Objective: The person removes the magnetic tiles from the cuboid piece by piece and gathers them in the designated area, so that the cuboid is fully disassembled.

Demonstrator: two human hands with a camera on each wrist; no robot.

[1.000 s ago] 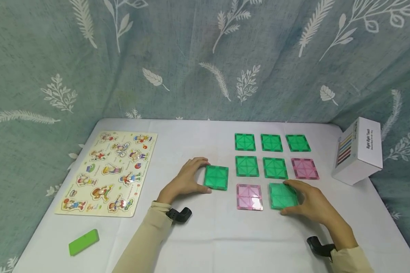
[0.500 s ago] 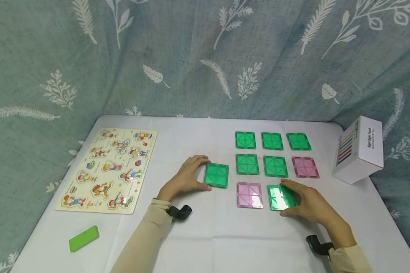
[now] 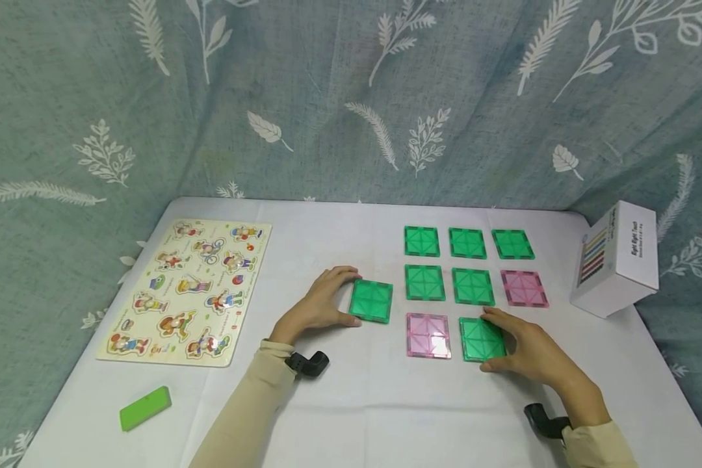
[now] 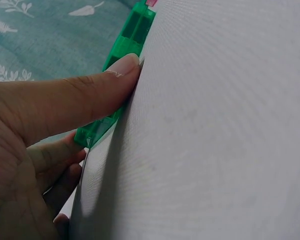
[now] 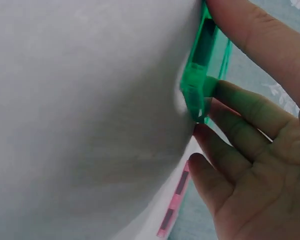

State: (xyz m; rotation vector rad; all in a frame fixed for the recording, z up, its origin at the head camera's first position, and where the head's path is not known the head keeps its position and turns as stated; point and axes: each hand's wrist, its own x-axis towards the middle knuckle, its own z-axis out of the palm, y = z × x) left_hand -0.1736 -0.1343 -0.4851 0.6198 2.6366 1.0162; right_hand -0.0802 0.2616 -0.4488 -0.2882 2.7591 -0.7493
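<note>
My left hand (image 3: pixel 318 304) holds a green magnetic tile (image 3: pixel 371 301) by its left side, thumb at the near corner and fingers at the far one. In the left wrist view, the thumb (image 4: pixel 122 75) presses the tile's edge against the cloth. My right hand (image 3: pixel 529 348) holds another green magnetic tile (image 3: pixel 481 340) between thumb and fingers at its right side; its rim (image 5: pixel 196 75) shows up close in the right wrist view. Left of that tile lies a pink tile (image 3: pixel 428 336). Behind it are green tiles (image 3: pixel 472 286) and another pink tile (image 3: pixel 524 288), spaced in rows.
A wooden picture puzzle board (image 3: pixel 184 292) lies on the left of the white-clothed table (image 3: pixel 339 422). Nearer the front is a light green block (image 3: pixel 145 408). At the right edge stands a white box (image 3: pixel 615 259). A leaf-patterned curtain (image 3: pixel 327 97) hangs behind.
My right hand's green tile has moved slightly left and nearer, and now lies flat in line with the pink one. The left hand has stayed in place on its tile.
</note>
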